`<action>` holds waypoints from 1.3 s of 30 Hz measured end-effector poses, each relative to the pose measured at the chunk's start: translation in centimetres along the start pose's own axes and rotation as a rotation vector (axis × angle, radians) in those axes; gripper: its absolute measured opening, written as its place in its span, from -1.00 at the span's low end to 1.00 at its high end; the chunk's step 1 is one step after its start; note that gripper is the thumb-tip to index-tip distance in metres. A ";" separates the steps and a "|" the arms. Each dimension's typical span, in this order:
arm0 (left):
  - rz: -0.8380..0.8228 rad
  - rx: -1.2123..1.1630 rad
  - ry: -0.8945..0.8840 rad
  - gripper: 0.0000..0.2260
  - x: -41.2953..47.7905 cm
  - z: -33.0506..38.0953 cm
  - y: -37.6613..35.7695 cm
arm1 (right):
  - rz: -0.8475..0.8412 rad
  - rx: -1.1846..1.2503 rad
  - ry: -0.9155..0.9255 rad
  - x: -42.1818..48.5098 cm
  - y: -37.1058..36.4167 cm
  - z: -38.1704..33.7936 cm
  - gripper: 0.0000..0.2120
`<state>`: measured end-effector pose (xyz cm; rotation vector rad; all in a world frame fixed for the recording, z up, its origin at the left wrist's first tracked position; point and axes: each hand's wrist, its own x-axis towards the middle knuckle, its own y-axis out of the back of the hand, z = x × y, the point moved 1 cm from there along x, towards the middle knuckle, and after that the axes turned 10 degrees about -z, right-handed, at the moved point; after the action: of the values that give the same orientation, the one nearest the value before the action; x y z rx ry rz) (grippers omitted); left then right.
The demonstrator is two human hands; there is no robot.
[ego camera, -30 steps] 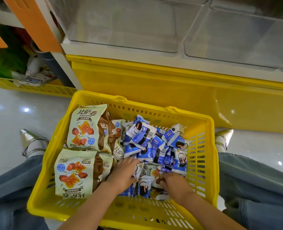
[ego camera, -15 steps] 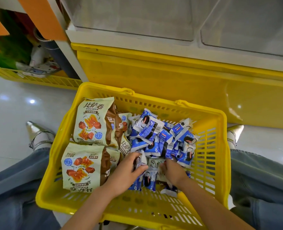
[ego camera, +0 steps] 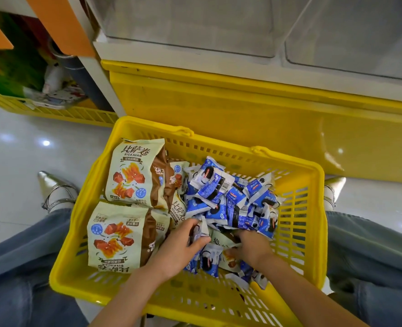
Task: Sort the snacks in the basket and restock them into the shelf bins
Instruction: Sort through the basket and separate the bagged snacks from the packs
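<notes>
A yellow plastic basket rests on my lap. Its left half holds cream-and-brown snack bags, one lying below the other. A heap of small blue-and-white cookie packets fills the right half. My left hand is in the middle of the basket and grips a small packet between thumb and fingers. My right hand reaches into the near edge of the blue heap, fingers curled among the packets; what it holds is hidden.
A yellow shelf base stands straight ahead, with clear plastic bins above it. Another yellow basket with mixed goods sits at the far left on the glossy white floor. My knees flank the basket.
The view has tilted so the basket sits lower and further right. My left hand has closed on a small packet, and my right hand has moved deeper into the blue heap.
</notes>
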<state>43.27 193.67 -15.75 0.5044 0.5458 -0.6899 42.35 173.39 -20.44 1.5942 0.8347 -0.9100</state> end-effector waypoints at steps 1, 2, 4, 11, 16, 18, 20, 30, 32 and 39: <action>-0.001 -0.001 -0.001 -0.57 -0.1 0.1 0.1 | -0.009 0.000 -0.001 -0.1 -0.1 -0.1 -0.62; -0.002 -0.001 -0.001 -0.57 -0.2 0.2 0.1 | 0.000 0.001 0.009 -0.2 -0.2 -0.1 -0.70; -0.003 0.004 -0.003 -0.56 -0.5 0.5 0.2 | 0.042 0.011 0.033 -0.9 -0.2 0.0 -0.74; 0.041 0.014 0.002 -0.53 -1.8 1.7 0.5 | 0.217 -0.011 0.151 -3.2 0.4 -0.4 -0.84; 0.060 -0.072 -0.033 -0.57 -3.6 2.7 0.6 | 0.314 -0.004 0.203 -6.3 2.0 -0.4 -0.91; 0.076 -0.134 -0.053 -0.69 -4.6 3.5 0.8 | 0.335 0.050 0.241 -8.1 3.3 -0.3 -0.87; 0.104 -0.239 -0.089 -0.75 -5.7 4.3 1.4 | 0.355 0.107 0.273 -10.2 5.0 -0.4 -0.81; 0.503 -0.702 -0.234 -0.18 -9.9 5.2 6.4 | 0.608 0.784 0.537 -17.6 13.3 -5.0 -0.83; 0.501 -0.796 -0.297 -0.21 -10.6 4.9 7.5 | 0.623 0.940 0.597 -17.2 14.0 -8.0 -0.82; 0.531 -1.017 -0.303 -0.66 -11.9 2.8 9.3 | 0.378 1.297 0.448 -11.1 13.2 -19.0 -0.83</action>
<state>42.94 203.54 -3.96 -0.4064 0.3842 0.0725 51.41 188.91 -2.09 3.0247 0.0999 -0.8406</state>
